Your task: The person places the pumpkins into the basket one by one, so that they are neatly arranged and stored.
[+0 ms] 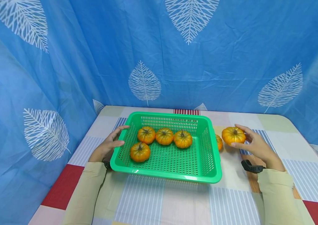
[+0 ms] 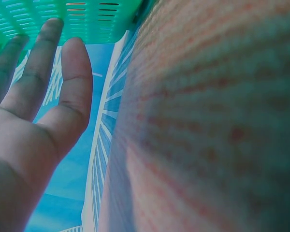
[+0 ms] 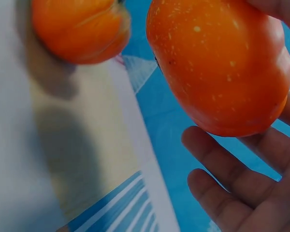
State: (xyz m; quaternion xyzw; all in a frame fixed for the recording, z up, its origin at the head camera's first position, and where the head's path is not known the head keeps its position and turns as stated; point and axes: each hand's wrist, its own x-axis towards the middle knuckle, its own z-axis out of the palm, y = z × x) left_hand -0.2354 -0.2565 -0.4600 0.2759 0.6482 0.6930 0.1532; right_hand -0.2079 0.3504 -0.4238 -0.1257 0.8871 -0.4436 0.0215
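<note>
My right hand (image 1: 258, 147) grips a small orange pumpkin (image 1: 233, 135) above the table, right of the green plastic basket (image 1: 164, 178). In the right wrist view the held pumpkin (image 3: 220, 67) fills the upper right, with two fingers spread below it. Beside the basket's right wall, a second pumpkin (image 1: 219, 142) is partly hidden by the rim. Several more pumpkins (image 1: 164, 136) sit inside, toward the back and left. At the basket's left side is my left hand (image 1: 109, 146), its fingers extended. Its fingertips lie right at the slotted wall (image 2: 87, 21) in the left wrist view.
A patchwork-checked cloth (image 1: 187, 203) covers the table. Blue curtains (image 1: 175, 75) with white leaf prints hang behind and along the sides. A brown patch (image 1: 252, 181) shows under the right wrist.
</note>
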